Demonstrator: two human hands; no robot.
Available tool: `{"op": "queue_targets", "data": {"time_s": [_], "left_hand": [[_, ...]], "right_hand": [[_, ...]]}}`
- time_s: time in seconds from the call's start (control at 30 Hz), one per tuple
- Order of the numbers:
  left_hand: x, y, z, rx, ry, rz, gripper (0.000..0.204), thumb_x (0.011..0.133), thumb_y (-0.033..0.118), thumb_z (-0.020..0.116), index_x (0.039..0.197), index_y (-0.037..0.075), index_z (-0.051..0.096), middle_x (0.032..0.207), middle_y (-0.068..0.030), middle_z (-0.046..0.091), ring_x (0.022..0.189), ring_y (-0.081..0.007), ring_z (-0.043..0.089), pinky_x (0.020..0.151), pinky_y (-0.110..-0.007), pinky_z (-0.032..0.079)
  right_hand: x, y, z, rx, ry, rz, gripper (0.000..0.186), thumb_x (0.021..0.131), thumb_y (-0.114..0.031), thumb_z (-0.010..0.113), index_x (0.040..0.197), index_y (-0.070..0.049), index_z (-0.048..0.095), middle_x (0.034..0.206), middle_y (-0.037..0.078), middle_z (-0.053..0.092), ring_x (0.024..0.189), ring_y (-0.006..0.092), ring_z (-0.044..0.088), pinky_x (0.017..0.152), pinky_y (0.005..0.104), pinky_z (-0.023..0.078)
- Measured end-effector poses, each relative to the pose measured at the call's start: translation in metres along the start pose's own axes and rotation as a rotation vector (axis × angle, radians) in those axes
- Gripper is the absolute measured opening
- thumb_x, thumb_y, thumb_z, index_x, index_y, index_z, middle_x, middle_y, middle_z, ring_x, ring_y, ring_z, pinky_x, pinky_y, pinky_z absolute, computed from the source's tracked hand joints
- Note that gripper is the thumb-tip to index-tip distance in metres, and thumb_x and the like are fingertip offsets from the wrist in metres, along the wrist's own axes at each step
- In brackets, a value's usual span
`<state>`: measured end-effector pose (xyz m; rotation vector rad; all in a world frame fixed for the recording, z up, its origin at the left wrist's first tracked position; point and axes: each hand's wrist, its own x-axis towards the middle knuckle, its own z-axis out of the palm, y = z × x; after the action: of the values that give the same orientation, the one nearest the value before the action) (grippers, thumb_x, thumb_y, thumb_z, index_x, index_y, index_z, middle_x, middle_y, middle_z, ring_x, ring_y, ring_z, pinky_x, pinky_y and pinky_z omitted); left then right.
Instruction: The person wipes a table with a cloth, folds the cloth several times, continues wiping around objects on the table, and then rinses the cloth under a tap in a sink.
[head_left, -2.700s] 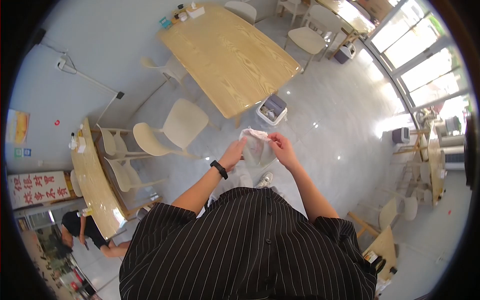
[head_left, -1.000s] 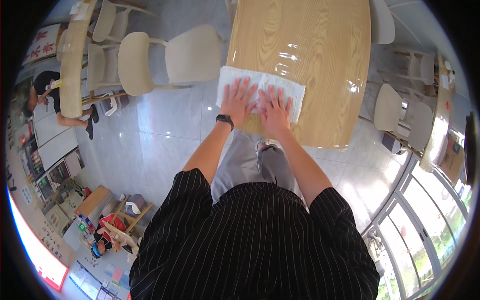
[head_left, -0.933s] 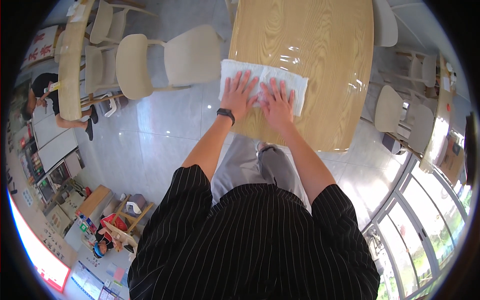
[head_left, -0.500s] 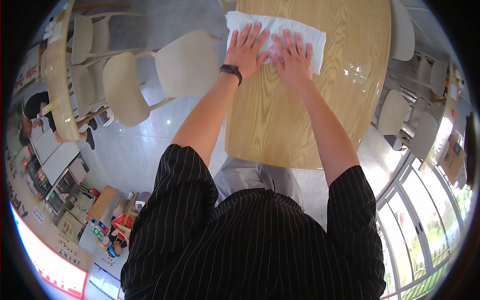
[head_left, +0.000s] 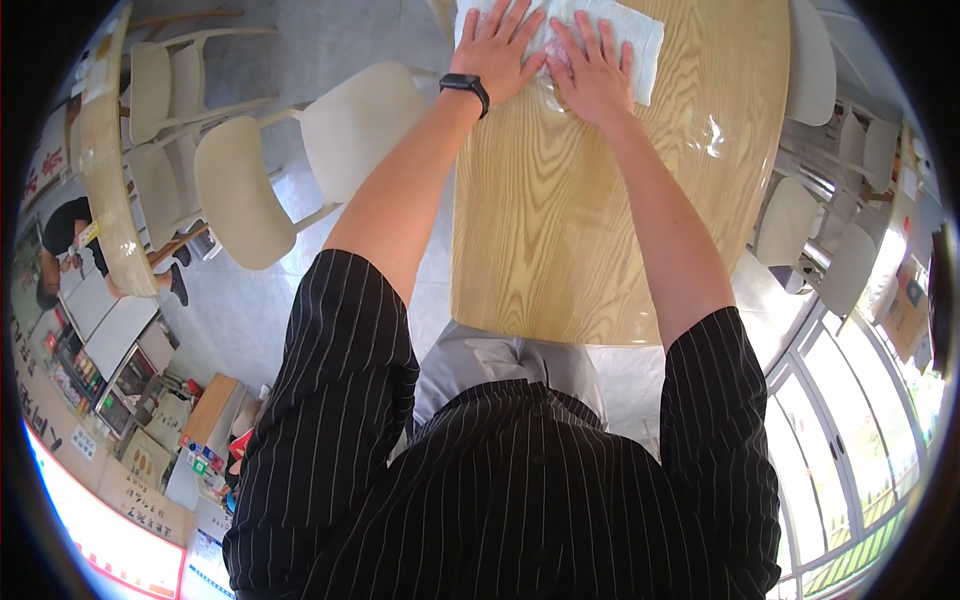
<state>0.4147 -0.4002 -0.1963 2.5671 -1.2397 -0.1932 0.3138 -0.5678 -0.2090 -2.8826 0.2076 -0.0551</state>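
Note:
Both arms reach forward over a glossy light wood table [head_left: 600,240]. A spread white cloth [head_left: 640,70] lies on the tabletop at the top of the view, partly cut off by the frame edge. My left hand [head_left: 497,55], below a black wristwatch [head_left: 461,88], presses flat on the cloth's left part with fingers spread. My right hand [head_left: 592,80] lies on its right part, fingers apart and palm down. The table's near edge is against my grey trousers.
Pale chairs [head_left: 350,135] flank the table on the left and right [head_left: 810,60]. Another long table [head_left: 115,190] stands at far left, with a bent-over person in black [head_left: 70,230] beside it. A counter with goods [head_left: 210,430] is at lower left, glass doors [head_left: 835,450] at lower right.
Earlier the cloth was bunched between my hands above the floor. It then lay spread on the table under both hands, and has since slid forward, away from my body, as my arms extended.

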Motion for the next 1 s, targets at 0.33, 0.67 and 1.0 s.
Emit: {"op": "queue_targets", "data": {"time_s": [0.33,0.67,1.0], "left_hand": [[-0.123,0.05,0.016,0.021,0.039,-0.094,0.067,0.101,0.046,0.051,0.16,0.023,0.031,0.168,-0.0085,0.021,0.154,-0.0342,0.018,0.123,-0.058,0.018],[-0.274,0.127,0.015,0.009,-0.057,-0.217,0.069,0.099,0.046,0.053,0.16,0.023,0.031,0.169,-0.0108,0.017,0.155,-0.0376,0.016,0.121,-0.062,0.017],[-0.38,0.223,0.034,-0.012,-0.187,-0.246,0.069,0.099,0.047,0.052,0.16,0.021,0.031,0.169,-0.0166,0.013,0.154,-0.0445,0.014,0.119,-0.068,0.014]], "right_hand": [[-0.11,-0.043,-0.004,-0.006,-0.089,-0.003,0.06,0.104,-0.054,0.04,0.16,-0.036,0.027,0.17,0.003,0.018,0.156,0.0317,0.014,0.124,0.0591,0.007],[-0.255,-0.095,-0.019,0.05,-0.193,-0.06,0.061,0.103,-0.05,0.045,0.16,-0.035,0.029,0.169,0.003,0.02,0.155,0.0336,0.018,0.123,0.0606,0.01],[-0.406,-0.101,-0.035,0.102,-0.185,-0.051,0.061,0.1,-0.047,0.053,0.157,-0.034,0.036,0.166,0.003,0.027,0.152,0.0321,0.026,0.122,0.0597,0.018]]}}
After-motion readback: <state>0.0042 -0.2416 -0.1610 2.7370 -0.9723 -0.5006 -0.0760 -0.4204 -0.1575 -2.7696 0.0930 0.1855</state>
